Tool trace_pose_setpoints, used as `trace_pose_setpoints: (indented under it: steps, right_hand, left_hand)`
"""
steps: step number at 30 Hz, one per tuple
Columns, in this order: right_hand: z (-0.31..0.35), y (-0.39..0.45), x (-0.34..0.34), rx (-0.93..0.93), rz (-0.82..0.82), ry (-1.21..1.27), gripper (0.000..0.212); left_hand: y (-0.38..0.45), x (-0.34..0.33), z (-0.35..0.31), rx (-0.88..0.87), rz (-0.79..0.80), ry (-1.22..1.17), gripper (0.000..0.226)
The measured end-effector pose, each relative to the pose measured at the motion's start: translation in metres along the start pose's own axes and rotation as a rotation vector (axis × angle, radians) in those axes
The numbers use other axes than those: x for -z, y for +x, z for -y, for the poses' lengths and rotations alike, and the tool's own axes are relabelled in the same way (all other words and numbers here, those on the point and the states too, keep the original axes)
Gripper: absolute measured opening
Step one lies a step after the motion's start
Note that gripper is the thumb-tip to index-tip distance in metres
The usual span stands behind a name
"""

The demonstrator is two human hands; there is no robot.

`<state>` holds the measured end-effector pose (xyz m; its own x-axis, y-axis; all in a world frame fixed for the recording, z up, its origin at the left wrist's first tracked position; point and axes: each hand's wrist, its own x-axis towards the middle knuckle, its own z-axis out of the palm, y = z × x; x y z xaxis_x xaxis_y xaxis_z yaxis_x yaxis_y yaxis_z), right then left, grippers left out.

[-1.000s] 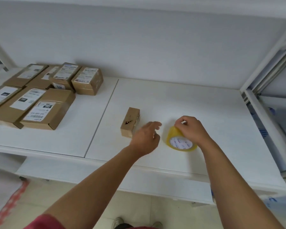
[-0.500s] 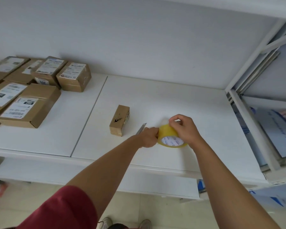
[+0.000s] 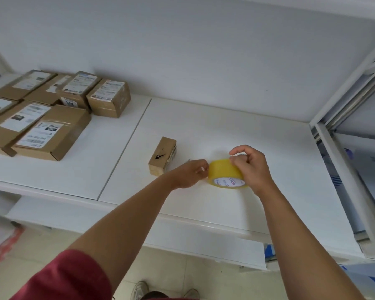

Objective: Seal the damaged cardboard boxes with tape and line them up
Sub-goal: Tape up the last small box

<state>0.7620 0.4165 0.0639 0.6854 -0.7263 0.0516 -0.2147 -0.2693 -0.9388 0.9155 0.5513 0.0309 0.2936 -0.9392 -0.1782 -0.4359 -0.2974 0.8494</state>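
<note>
A yellow tape roll (image 3: 226, 174) stands on edge on the white shelf board (image 3: 214, 131), toward the front edge of its right-hand panel, with the printed cardboard core facing the viewer. The right hand (image 3: 250, 167) grips the roll from above and from the right, the fingers curled over its rim and the thumb raised above it. The left hand (image 3: 188, 174) meets the roll's left side, its fingertips (image 3: 202, 168) pressed together in a pinch at the tape surface; whether a free end of tape lies between them cannot be told. Just left of this hand, a small cardboard box (image 3: 162, 156) stands on the same panel, close to the seam between the two panels, showing a dark tear in its upper face. A thin grey object beside the left hand's knuckles is too blurred to identify. Well apart, at the back left of the left-hand panel, a group of labelled boxes (image 3: 50, 118) sits packed together, some flat and some taller, each bearing a white shipping label. A white wall (image 3: 182, 50) closes the back of the shelf, and a white metal upright (image 3: 342, 165) bounds its right edge. A red sleeve (image 3: 67, 278) covers the left upper arm, and grey shoes (image 3: 139, 291) appear on the tiled floor below.
</note>
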Motion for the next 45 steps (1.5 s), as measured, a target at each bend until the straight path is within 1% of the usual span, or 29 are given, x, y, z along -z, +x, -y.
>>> trace_pose_setpoints:
  steps: [2, 4, 5, 8, 9, 12, 13, 15, 17, 18, 19, 20, 22, 25, 26, 27, 28, 29, 30, 31, 33, 34, 35, 37, 41, 43, 45]
  right_hand:
    - [0.01, 0.002, 0.008, 0.04, -0.067, 0.113, 0.009]
    - [0.02, 0.007, 0.022, 0.093, -0.101, 0.171, 0.01]
    - [0.024, 0.009, 0.029, 0.116, -0.088, 0.169, 0.011]
    - [0.027, 0.011, 0.041, 0.137, -0.021, 0.114, 0.011]
    - [0.026, 0.01, 0.043, 0.131, -0.007, 0.091, 0.011]
    - [0.017, 0.004, 0.046, 0.13, 0.016, 0.049, 0.008]
    - [0.013, 0.002, 0.046, 0.12, 0.018, 0.043, 0.009]
    - [0.005, 0.001, 0.047, 0.084, 0.025, -0.018, 0.025]
    - [-0.005, 0.006, 0.054, 0.025, 0.075, -0.23, 0.033]
    - [-0.009, 0.009, 0.058, -0.018, 0.115, -0.396, 0.033]
    - [-0.013, 0.011, 0.061, -0.044, 0.148, -0.564, 0.032]
    - [-0.017, 0.014, 0.063, -0.047, 0.182, -0.686, 0.032]
    - [-0.02, 0.019, 0.06, -0.05, 0.277, -0.815, 0.031]
    - [-0.008, 0.03, 0.047, -0.111, 0.407, -1.028, 0.026]
    - [-0.001, 0.036, 0.041, -0.105, 0.425, -1.13, 0.024]
    - [0.007, 0.042, 0.033, -0.062, 0.425, -1.219, 0.026]
    - [0.014, 0.05, 0.021, 0.012, 0.417, -1.249, 0.029]
    - [0.022, 0.057, 0.004, 0.095, 0.43, -1.202, 0.031]
    - [0.029, 0.062, -0.016, 0.165, 0.478, -1.118, 0.03]
    - [0.035, 0.064, -0.039, 0.212, 0.565, -1.037, 0.028]
    - [0.035, 0.065, -0.081, 0.247, 0.745, -0.962, 0.028]
    - [0.032, 0.063, -0.097, 0.245, 0.809, -0.954, 0.031]
    - [0.027, 0.062, -0.109, 0.245, 0.859, -0.955, 0.033]
    - [0.015, 0.061, -0.123, 0.267, 0.927, -0.963, 0.029]
    - [-0.004, 0.064, -0.123, 0.286, 0.913, -0.96, 0.01]
    - [-0.008, 0.068, -0.11, 0.33, 0.843, -0.969, 0.006]
    - [-0.008, 0.074, -0.091, 0.359, 0.718, -0.925, 0.005]
  left_hand:
    - [-0.002, 0.005, -0.013, -0.024, -0.088, -0.111, 0.019]
    - [0.002, 0.013, -0.028, -0.027, -0.116, -0.18, 0.008]
    - [0.003, 0.017, -0.035, -0.021, -0.099, -0.194, 0.006]
    - [0.006, 0.025, -0.047, 0.047, 0.003, -0.243, 0.021]
    - [0.007, 0.025, -0.047, 0.074, 0.032, -0.238, 0.022]
    - [0.006, 0.018, -0.042, 0.158, 0.11, -0.189, 0.009]
    - [0.006, 0.016, -0.04, 0.179, 0.122, -0.182, 0.008]
    - [0.007, 0.016, -0.037, 0.193, 0.111, -0.117, 0.011]
    - [0.006, 0.026, -0.036, 0.19, 0.067, 0.045, 0.017]
    - [0.004, 0.034, -0.035, 0.202, 0.052, 0.098, 0.018]
    - [0.001, 0.042, -0.035, 0.22, 0.06, 0.098, 0.017]
    - [-0.002, 0.05, -0.036, 0.231, 0.079, 0.069, 0.015]
    - [-0.007, 0.056, -0.038, 0.243, 0.111, 0.042, 0.01]
    - [-0.017, 0.051, -0.033, 0.292, 0.136, -0.026, 0.006]
    - [-0.022, 0.049, -0.029, 0.317, 0.151, -0.066, 0.011]
    - [-0.026, 0.047, -0.023, 0.342, 0.166, -0.104, 0.015]
    - [-0.031, 0.045, -0.017, 0.358, 0.172, -0.125, 0.017]
    - [-0.035, 0.044, -0.012, 0.362, 0.17, -0.134, 0.018]
    - [-0.038, 0.042, -0.007, 0.359, 0.165, -0.145, 0.018]
    - [-0.042, 0.041, -0.002, 0.356, 0.157, -0.167, 0.018]
    - [-0.048, 0.041, 0.006, 0.35, 0.142, -0.232, 0.017]
    - [-0.05, 0.041, 0.009, 0.351, 0.138, -0.261, 0.017]
    - [-0.053, 0.042, 0.012, 0.355, 0.135, -0.285, 0.017]
    - [-0.057, 0.046, 0.017, 0.36, 0.121, -0.312, 0.018]
    - [-0.065, 0.052, 0.026, 0.372, 0.111, -0.304, 0.021]
    - [-0.066, 0.051, 0.028, 0.379, 0.128, -0.306, 0.02]
    - [-0.065, 0.047, 0.028, 0.377, 0.133, -0.284, 0.019]
